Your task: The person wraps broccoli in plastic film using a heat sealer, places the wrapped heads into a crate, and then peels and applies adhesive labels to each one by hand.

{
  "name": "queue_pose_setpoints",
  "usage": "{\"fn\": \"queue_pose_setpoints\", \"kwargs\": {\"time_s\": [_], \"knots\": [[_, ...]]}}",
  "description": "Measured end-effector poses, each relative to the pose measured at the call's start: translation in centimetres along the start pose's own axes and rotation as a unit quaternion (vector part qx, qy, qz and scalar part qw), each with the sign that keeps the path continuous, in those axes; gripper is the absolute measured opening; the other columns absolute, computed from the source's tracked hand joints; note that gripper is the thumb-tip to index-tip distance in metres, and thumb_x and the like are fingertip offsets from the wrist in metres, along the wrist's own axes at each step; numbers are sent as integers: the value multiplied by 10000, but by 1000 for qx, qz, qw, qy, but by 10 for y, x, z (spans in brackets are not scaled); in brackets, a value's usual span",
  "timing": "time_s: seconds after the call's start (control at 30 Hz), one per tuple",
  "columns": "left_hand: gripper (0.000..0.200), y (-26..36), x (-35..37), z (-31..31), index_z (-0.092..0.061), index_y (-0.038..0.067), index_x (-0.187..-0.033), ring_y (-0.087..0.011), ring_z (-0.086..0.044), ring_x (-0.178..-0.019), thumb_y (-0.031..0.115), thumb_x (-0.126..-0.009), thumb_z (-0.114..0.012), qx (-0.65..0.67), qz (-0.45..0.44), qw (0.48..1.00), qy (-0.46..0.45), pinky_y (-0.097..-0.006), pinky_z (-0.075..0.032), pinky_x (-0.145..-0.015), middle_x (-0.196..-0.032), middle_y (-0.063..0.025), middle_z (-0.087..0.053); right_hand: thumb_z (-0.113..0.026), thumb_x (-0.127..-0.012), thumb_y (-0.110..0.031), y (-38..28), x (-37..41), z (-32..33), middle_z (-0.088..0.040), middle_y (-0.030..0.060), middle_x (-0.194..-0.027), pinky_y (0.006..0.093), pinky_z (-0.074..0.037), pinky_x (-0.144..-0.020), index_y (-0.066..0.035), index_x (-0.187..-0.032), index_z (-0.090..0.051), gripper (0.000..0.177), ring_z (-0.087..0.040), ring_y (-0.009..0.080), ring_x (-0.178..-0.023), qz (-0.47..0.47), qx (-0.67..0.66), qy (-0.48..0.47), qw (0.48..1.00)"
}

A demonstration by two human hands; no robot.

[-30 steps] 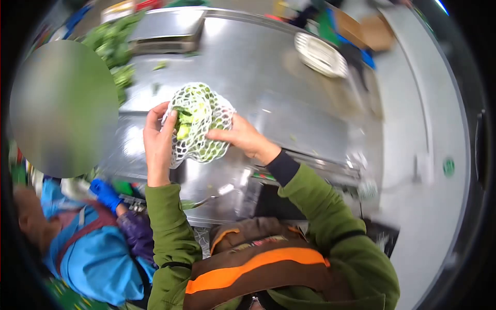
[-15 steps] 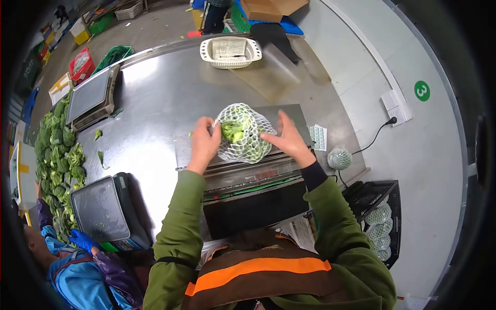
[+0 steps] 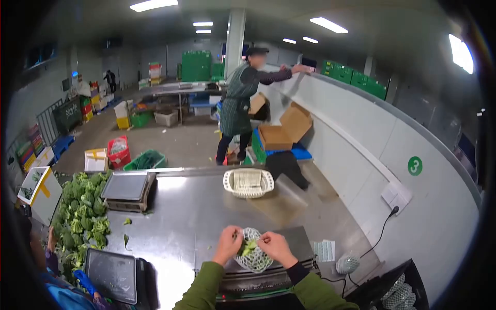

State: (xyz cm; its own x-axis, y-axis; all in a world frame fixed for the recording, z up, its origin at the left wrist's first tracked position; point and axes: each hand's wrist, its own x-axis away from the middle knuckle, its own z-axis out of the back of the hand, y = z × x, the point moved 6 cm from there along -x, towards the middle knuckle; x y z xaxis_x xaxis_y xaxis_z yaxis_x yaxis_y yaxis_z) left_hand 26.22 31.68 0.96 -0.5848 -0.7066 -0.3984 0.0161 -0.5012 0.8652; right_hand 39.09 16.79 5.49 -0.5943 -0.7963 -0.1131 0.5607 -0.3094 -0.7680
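Observation:
Low in the head view, both my hands grip a white net sleeve with broccoli inside (image 3: 253, 256). My left hand (image 3: 228, 244) pinches the net's left edge and my right hand (image 3: 276, 247) pinches its right edge at the top. The bundle rests over a dark machine plate (image 3: 299, 243) on the steel table (image 3: 206, 206). My green sleeves show at the bottom edge.
A white basket (image 3: 248, 183) and a scale (image 3: 127, 190) stand farther back on the table; a second scale (image 3: 111, 267) is near left. Loose broccoli (image 3: 80, 212) is piled at left. A net roll (image 3: 347, 263) and label sheet (image 3: 325, 250) lie right. A person (image 3: 238, 103) stands beyond by cardboard boxes.
The camera has tilted up, so the room and a standing person are in view. My hands have closed in on the top of the netted broccoli, which stays on the machine plate.

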Motion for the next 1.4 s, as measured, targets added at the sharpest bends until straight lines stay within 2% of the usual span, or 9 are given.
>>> {"fn": "queue_pose_setpoints", "kwargs": {"time_s": [0.13, 0.3, 0.43, 0.57, 0.63, 0.73, 1.1, 1.23, 1.4], "knots": [[207, 11, 1, 4, -653, 22, -957, -321, -626, -901, 137, -804, -732, -65, -41, 997, -20, -377, -498, -805, -941, -148, -661, -692, -894, -124, -25, 6, -3, -687, 54, -856, 241, -498, -651, 11, -988, -651, 169, -598, 71, -706, 57, -249, 73, 964], [256, -54, 15, 31, -680, 28, -1107, -196, -649, -996, 77, -857, -649, 147, 138, 979, -17, -330, -499, -857, -1079, -92, -705, -689, -902, -170, -58, 30, 15, -685, 88, -967, 265, -519, -672, -28, -1033, -676, 193, -640, 120, -757, 185, -146, -7, 972], [459, -35, 41, 57, -583, 29, -1315, -193, -529, -1221, 265, -926, -649, 299, 305, 899, 94, -390, -425, -997, -1327, -100, -593, -690, -919, -283, 49, 1, 19, -683, 114, -1028, 326, -526, -782, 7, -1150, -629, 376, -644, 166, -882, 6, -163, 51, 985], [880, 0, 47, 18, -371, -7, -1481, -279, -432, -1350, 428, -829, -772, 195, 238, 948, -83, -375, -341, -1116, -1449, -193, -470, -659, -939, -409, 78, -2, -10, -515, 184, -1394, 350, -407, -1057, 55, -1415, -413, 709, -504, 240, -1271, -50, -249, -113, 961], [812, 12, 52, 1, -464, -21, -1401, -216, -589, -1145, 279, -753, -852, 206, 218, 948, -110, -341, -455, -1009, -1252, -138, -625, -645, -956, -342, 48, 11, -21, -553, 133, -1350, 331, -427, -1033, 34, -1413, -424, 631, -530, 190, -1229, -129, -421, -193, 877], [784, 2, 53, -16, -478, -57, -1367, -205, -629, -1070, 175, -731, -872, 294, 254, 919, -64, -336, -522, -912, -1206, -150, -641, -749, -877, -239, 59, -1, -33, -622, 115, -1241, 313, -495, -924, 39, -1367, -481, 624, -609, 179, -1092, -82, -382, -189, 901], [1020, 9, 59, 3, -289, -9, -1507, -293, -578, -1181, 308, -733, -872, 228, 236, 944, -46, -376, -514, -932, -1364, -262, -519, -758, -871, -324, 70, 28, -7, -592, 175, -1264, 361, -527, -886, -11, -1492, -314, 825, -576, 223, -1154, -232, -358, -139, 894], [698, 12, 91, 100, -403, 6, -1449, -270, -634, -1074, 252, -884, -730, 133, 252, 956, 73, -347, -547, -838, -1312, -243, -569, -778, -840, -327, 118, 49, 63, -692, 109, -1029, 294, -537, -749, 5, -1224, -581, 544, -659, 168, -888, -78, -111, -91, 987], [243, -13, 157, 172, -717, -16, -972, -102, -653, -792, 215, -898, -706, -186, 245, 949, 71, -264, -505, -743, -792, -84, -715, -744, -874, -261, 142, 85, 75, -705, 74, -902, 263, -529, -740, -12, -1009, -670, 292, -661, 128, -831, -60, -54, -115, 990]]}}
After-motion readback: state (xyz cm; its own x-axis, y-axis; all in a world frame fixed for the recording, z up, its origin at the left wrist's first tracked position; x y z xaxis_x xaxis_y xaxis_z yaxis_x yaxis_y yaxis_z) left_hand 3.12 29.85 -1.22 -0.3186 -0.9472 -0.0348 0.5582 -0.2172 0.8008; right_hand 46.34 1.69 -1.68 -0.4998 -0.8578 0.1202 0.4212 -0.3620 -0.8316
